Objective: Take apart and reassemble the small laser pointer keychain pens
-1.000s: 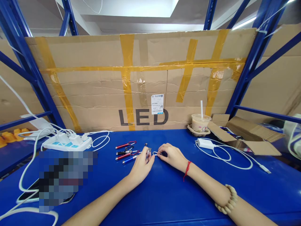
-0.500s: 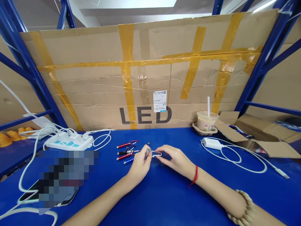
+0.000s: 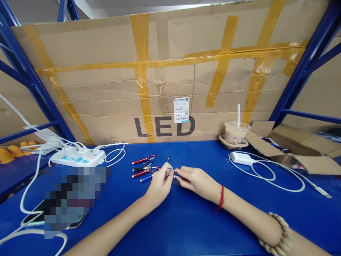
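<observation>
My left hand (image 3: 160, 185) is closed round a small silver keychain flashlight (image 3: 168, 172), whose end shows above the thumb and forefinger. Just to the right, my right hand (image 3: 195, 179) pinches a small metal clip (image 3: 175, 176) next to the flashlight; the fingers hide most of it. Left of my hands lie several slim keychain flashlights: a red one (image 3: 140, 161) at the back, a black one (image 3: 138, 170), a second red one (image 3: 140, 175) and a blue one (image 3: 146, 179). A tiny metal cap-like piece (image 3: 168, 159) rests behind my left hand.
At the left are a white power strip (image 3: 80, 156) with cables and a pixelated area over a dark device (image 3: 32, 215). A drink cup (image 3: 236, 133), a white charger (image 3: 242, 158) with its cable and an open carton (image 3: 287, 147) stand right. A large cardboard sheet (image 3: 114, 96) closes the back.
My right fingers have closed over the clip, which showed more clearly before. My left hand still grips the flashlight. The view has tilted slightly downward.
</observation>
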### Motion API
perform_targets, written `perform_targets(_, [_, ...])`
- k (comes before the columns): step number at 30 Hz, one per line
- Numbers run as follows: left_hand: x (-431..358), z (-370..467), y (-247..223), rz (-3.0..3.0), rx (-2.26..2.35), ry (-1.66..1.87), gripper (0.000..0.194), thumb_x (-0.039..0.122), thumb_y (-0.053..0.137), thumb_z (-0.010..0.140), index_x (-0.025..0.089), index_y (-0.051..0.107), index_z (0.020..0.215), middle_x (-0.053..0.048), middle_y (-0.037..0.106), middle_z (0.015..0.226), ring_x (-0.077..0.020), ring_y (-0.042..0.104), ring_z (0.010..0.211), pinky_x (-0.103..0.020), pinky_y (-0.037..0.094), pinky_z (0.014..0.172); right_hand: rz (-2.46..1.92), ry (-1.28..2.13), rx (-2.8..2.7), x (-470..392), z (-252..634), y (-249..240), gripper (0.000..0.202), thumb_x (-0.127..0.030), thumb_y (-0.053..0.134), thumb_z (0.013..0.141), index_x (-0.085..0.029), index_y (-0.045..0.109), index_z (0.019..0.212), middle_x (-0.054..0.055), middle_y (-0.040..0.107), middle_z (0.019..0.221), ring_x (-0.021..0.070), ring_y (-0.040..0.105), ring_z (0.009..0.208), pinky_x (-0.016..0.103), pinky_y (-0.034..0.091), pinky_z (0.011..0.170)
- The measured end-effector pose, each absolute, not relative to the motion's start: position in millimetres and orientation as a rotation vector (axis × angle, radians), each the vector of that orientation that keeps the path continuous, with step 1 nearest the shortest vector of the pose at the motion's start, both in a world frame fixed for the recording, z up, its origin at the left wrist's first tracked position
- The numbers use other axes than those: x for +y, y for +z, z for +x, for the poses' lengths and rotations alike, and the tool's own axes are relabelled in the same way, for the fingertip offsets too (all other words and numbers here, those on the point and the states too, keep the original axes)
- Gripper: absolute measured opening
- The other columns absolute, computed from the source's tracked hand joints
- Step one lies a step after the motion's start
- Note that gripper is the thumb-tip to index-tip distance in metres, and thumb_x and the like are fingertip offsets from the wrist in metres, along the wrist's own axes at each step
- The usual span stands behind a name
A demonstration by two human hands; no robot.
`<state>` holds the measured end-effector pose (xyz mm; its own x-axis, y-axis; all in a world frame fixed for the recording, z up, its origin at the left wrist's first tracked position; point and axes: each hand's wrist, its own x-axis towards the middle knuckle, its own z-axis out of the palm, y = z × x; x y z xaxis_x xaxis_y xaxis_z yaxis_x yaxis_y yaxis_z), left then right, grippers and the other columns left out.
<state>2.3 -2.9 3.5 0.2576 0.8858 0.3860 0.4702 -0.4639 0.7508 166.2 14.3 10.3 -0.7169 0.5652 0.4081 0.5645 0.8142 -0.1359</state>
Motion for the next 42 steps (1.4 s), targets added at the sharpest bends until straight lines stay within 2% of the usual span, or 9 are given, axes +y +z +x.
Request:
perform_targets(7, [-4.3,1.2,5.9,2.046,1.209,1.147,0.021,0.031,0.036,0.084,0.019,0.033,0.066,0.005,0.033,0.056,-0.0078,0.031,0.050,-0.021,0.026,0.049,-0.818,-0.097,-2.496,12.8,164.4,11.6,0.027,-0.024,0.032,0.090,-0.014,0.057,0.087,0.003,0.053,0.065,0.0133,0.050,0.058,0.023,0.040,0.055])
perform_targets(16, [-8.5,4.4,9.1,1.984,1.239,1.159,0.022,0.033,0.035,0.084,0.019,0.033,0.068,0.005,0.035,0.058,-0.0085,0.032,0.051,-0.021,0.028,0.051,-0.805,0.078,-2.364,10.5,161.7,12.3,0.026,-0.027,0.034,0.090,-0.017,0.058,0.087,0.002,0.051,0.066,0.0124,0.048,0.059,0.022,0.041,0.057])
perform_targets(21, [-13.1,8.7,5.0,1.983,1.195,1.163,0.017,0.035,0.040,0.083,0.020,0.035,0.078,0.004,0.037,0.067,-0.0098,0.036,0.058,-0.022,0.034,0.057,-0.829,0.203,-2.215,12.5,166.5,14.9,0.026,-0.029,0.035,0.090,-0.019,0.058,0.099,0.003,0.055,0.075,0.0120,0.052,0.067,0.023,0.044,0.064])
perform_targets(27, [-17.6,7.2,5.5,2.069,1.153,1.110,0.018,0.030,0.023,0.090,0.020,0.038,0.091,-0.002,0.046,0.083,-0.0142,0.045,0.076,-0.028,0.038,0.071,-0.852,0.135,-2.071,10.2,167.6,14.3,0.029,-0.028,0.036,0.090,-0.018,0.055,0.108,0.004,0.055,0.078,0.0122,0.051,0.067,0.024,0.044,0.066])
perform_targets(36, [-13.5,5.8,4.2,2.149,1.185,1.106,0.018,0.029,0.029,0.089,0.020,0.042,0.098,-0.002,0.054,0.079,-0.0142,0.052,0.070,-0.025,0.038,0.065,-0.747,0.164,-2.098,3.9,162.6,15.9,0.030,-0.024,0.036,0.090,-0.019,0.051,0.116,0.006,0.057,0.092,0.0134,0.055,0.083,0.026,0.047,0.077])
perform_targets(42, [-14.5,6.1,5.3,2.163,1.211,1.110,0.019,0.028,0.029,0.089,0.020,0.042,0.099,-0.002,0.055,0.079,-0.0140,0.053,0.070,-0.026,0.040,0.065,-0.739,0.181,-2.083,3.8,161.6,15.7,0.031,-0.023,0.034,0.091,-0.020,0.052,0.116,0.007,0.057,0.092,0.0147,0.055,0.084,0.029,0.047,0.078])
